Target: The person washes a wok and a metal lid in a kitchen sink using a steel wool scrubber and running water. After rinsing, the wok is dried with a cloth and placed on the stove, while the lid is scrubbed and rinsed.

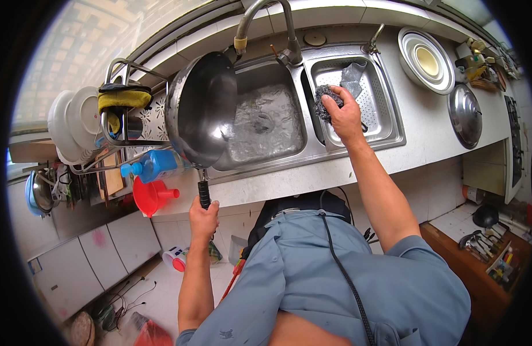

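Observation:
My left hand (204, 219) grips the black handle (204, 194) of a dark metal wok (204, 108). The wok is tilted on its side over the left edge of the sink basin (266, 125), its hollow turned towards the basin. Water covers the basin's bottom. In the fingers of my right hand (346, 114) is a dark grey scouring pad (324, 104), held above the left rim of a perforated metal drain tray (378, 112). Inside that tray lies a wet grey cloth (352, 79). Part of a black object shows beside my right wrist.
A curved faucet (292, 43) rises behind the basin. Left of the wok are a metal rack (127, 140) with yellow-black gloves or cloths, white plates (84, 112), a blue bottle (158, 165) and a red funnel (151, 197). Nested bowls (426, 60) and a pot lid (464, 116) sit at right.

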### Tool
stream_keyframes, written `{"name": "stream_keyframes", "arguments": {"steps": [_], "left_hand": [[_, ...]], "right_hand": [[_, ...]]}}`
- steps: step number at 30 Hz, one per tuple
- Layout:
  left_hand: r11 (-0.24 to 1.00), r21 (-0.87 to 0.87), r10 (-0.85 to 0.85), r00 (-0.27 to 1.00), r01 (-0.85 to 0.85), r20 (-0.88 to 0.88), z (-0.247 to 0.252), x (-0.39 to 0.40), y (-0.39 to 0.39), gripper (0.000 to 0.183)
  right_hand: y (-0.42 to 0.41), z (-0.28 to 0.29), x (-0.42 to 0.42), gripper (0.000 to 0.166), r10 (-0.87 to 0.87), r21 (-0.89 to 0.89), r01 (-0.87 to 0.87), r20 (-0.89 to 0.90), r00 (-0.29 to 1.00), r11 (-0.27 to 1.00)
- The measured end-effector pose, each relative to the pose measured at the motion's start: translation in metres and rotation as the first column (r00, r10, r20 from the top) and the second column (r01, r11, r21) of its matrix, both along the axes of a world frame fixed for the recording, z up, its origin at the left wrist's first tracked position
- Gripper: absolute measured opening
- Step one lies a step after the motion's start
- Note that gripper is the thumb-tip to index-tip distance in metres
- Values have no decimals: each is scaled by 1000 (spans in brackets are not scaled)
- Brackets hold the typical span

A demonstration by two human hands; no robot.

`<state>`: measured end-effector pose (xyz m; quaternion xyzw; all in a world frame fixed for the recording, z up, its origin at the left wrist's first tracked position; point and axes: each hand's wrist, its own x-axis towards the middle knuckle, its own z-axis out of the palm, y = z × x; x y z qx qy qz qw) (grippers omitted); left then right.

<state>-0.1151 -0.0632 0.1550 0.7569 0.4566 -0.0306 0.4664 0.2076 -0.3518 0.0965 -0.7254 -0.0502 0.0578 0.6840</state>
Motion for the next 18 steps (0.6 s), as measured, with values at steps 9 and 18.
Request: {"name": "stream_keyframes", "arguments": {"steps": [9,18], "left_hand": [[945,325,-15,985,-42,169,48,-43,5,23],[930,340,-15,910,-139,414,110,-39,-3,25]], "right_hand": [[31,10,-3,37,118,46,-118,3,993,992],[68,67,-8,51,150,-57,-139,378,914,989]]}}
